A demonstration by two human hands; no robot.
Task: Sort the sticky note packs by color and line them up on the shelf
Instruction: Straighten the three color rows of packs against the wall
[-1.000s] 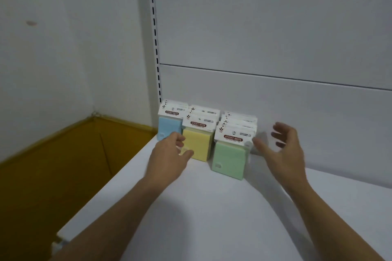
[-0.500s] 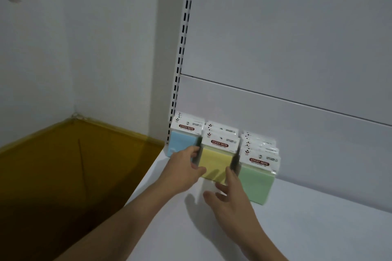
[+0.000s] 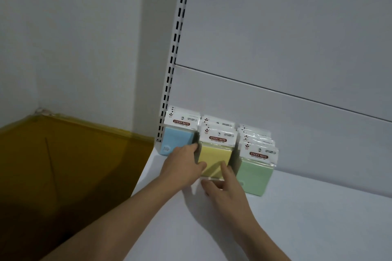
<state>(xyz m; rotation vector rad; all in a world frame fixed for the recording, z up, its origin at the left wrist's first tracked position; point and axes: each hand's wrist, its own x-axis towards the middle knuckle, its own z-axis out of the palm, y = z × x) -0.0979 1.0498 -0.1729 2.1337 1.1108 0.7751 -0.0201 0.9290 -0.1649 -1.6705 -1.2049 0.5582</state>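
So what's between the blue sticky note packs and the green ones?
In the head view, the yellow sticky note packs, gripped by the left hand, touched by the right hand.

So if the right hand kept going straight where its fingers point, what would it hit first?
The front yellow pack: the right hand points straight at its face and seems to be touching it with one finger, though depth is hard to judge here.

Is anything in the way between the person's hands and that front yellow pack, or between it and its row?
Nothing visible. The left hand grips the front yellow pack at its left edge, and the right hand touches its face. It stands in its own row, between the blue packs and the green packs.
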